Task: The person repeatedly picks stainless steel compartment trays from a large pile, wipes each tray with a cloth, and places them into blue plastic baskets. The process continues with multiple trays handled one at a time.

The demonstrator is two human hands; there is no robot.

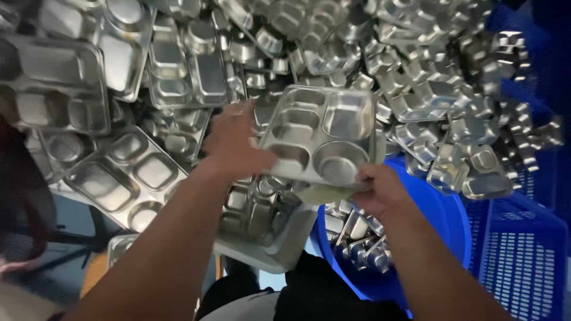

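**Two hands held a steel compartment tray above a heap of trays**

A shiny steel meal tray (321,134) with several pressed compartments was held up, tilted, at the centre of the view, hollows facing the camera. The left hand (235,142) was closed on its left edge, fingers wrapped behind. The right hand (380,190) gripped the lower right corner, and it also seemed to pinch a pale yellowish cloth or pad (324,191) against the tray's lower rim; blur made that hard to confirm.

Just below the tray sat a round blue tub (446,220) holding more steel pieces. To the right stood a blue slatted crate (523,255). Behind and all around lay a large pile of similar trays (178,77), overlapping at every angle.

Handled well, such a tray probably wants a firm grip on two opposite edges, as here, since wet steel may slip and its rims could nick fingers.
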